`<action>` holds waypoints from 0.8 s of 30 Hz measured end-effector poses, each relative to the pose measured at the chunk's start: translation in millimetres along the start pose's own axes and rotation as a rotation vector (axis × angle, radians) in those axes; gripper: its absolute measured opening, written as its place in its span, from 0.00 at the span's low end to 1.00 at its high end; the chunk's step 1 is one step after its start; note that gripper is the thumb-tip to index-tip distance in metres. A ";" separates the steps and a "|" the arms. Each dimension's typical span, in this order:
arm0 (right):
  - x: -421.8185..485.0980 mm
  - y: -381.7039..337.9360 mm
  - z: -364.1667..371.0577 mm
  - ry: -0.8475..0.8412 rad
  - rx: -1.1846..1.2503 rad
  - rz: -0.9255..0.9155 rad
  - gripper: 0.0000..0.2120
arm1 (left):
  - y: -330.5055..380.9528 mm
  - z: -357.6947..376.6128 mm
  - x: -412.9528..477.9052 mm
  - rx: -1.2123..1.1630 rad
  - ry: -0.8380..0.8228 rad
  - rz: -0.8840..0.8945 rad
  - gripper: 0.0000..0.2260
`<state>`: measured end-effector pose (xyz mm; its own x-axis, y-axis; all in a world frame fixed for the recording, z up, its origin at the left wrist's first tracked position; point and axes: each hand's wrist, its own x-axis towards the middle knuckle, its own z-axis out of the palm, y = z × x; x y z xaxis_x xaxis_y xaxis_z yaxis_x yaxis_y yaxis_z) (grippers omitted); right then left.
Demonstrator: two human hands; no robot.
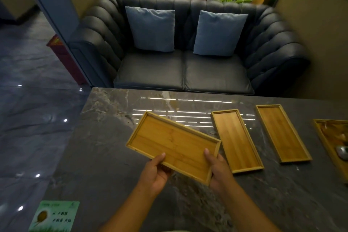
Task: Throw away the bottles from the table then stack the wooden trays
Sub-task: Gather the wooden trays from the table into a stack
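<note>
A wooden tray (173, 143) is held above the grey marble table (105, 137), tilted and turned diagonally. My left hand (155, 173) grips its near long edge, thumb on the rim. My right hand (218, 170) grips its near right corner, thumb inside the tray. Two more empty wooden trays lie flat on the table to the right: one (236, 140) right beside the held tray, another (282, 133) further right. A fourth tray (320, 137) at the right edge of view holds some items. No bottles are in view.
A dark sofa (184, 73) with two blue cushions stands behind the table's far edge. A green card (54, 216) lies on the table's near left corner. A shiny grey object (341, 152) sits in the rightmost tray. Dark glossy floor lies to the left.
</note>
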<state>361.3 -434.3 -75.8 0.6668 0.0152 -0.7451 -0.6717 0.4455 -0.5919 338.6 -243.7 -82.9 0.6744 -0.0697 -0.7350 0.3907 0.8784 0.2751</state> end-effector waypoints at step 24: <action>21.3 58.4 -76.9 -0.030 -0.337 0.156 0.15 | 41.2 -128.5 -0.5 1.187 0.281 0.320 0.07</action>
<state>311.4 -476.8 -149.9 0.5540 0.0879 -0.8279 -0.8311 0.1161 -0.5438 273.9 -146.8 -150.8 0.7435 0.2981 -0.5986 0.6541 -0.1377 0.7438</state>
